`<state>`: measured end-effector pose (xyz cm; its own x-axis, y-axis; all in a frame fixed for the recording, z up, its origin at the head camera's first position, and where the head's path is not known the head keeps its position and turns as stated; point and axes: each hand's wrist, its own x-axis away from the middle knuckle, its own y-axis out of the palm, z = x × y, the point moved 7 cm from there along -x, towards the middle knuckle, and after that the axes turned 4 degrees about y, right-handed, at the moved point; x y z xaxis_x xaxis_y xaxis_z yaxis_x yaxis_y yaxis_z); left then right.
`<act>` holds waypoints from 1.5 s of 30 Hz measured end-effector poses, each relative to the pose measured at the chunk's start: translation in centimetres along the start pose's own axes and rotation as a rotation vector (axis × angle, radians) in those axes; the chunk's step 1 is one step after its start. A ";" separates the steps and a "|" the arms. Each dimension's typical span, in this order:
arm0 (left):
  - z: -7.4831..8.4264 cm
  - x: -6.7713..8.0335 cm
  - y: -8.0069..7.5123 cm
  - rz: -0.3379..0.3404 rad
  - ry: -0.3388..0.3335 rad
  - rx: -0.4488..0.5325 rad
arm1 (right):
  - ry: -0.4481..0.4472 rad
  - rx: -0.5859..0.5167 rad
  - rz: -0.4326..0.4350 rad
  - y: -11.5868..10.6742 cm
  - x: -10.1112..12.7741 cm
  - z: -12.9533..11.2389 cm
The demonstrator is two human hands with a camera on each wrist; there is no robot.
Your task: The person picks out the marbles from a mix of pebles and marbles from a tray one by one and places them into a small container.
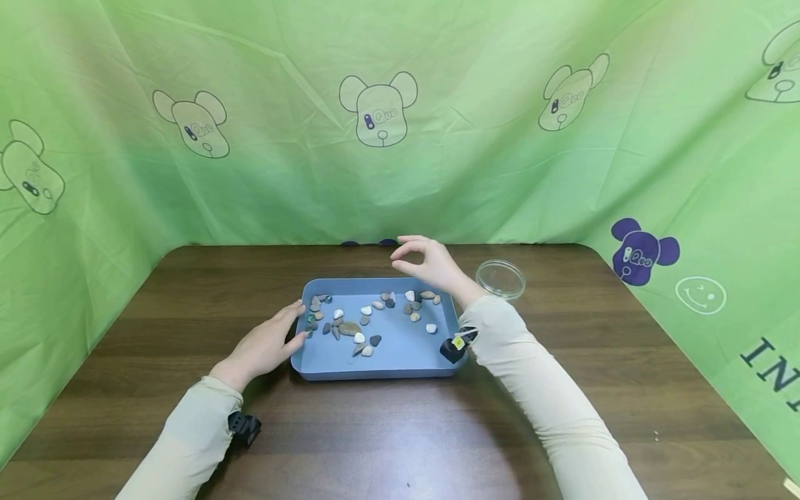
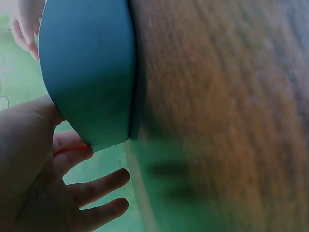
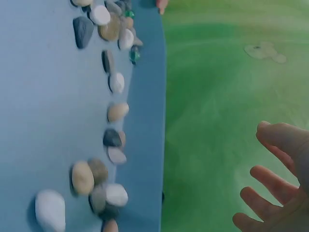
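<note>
Left hand [image 1: 265,345] rested against the left wall of the blue tray [image 1: 400,357], fingers relaxed and spread, thumb on the rim. Right hand [image 1: 428,264] hovered above the tray's far edge, fingers loosely curled, thumb and forefinger apart, holding nothing. Pebbles [image 1: 369,321] lay scattered inside the tray, mid-table [image 1: 562,389]. A clear dish [image 1: 501,278] stood just right of the tray.
</note>
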<state>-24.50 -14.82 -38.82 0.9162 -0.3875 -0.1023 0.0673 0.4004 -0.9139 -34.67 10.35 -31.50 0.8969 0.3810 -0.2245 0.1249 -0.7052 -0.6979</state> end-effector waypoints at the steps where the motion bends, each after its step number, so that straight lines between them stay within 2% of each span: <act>1: 0.0 0.0 0.0 -0.001 -0.002 0.000 | -0.004 -0.003 -0.008 0.4 -0.2 -0.2; 9: 0.0 -0.1 -0.1 0.001 0.001 -0.003 | -0.055 0.030 -0.071 3.8 -1.3 -1.6; 15: 0.0 -0.2 0.1 -0.007 -0.001 -0.003 | -0.047 0.035 -0.124 6.0 -2.0 -2.0; 22: -0.1 0.0 0.3 -0.038 -0.033 0.005 | -0.039 0.038 -0.164 8.2 -2.8 -1.9; 29: -0.1 0.0 0.0 -0.036 -0.038 0.007 | -0.046 0.072 -0.213 10.0 -3.4 -2.3; 37: -0.2 -0.2 0.1 -0.031 -0.024 -0.005 | -0.025 0.160 -0.288 12.2 -3.4 -3.0; 45: -0.2 -0.2 0.3 -0.019 -0.016 -0.010 | -0.002 0.320 -0.277 13.5 -3.7 -2.6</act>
<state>-24.75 -14.78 -39.10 0.9210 -0.3817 -0.0783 0.0811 0.3844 -0.9196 -35.20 -2.12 -38.33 0.8469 0.5317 0.0002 0.2229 -0.3547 -0.9080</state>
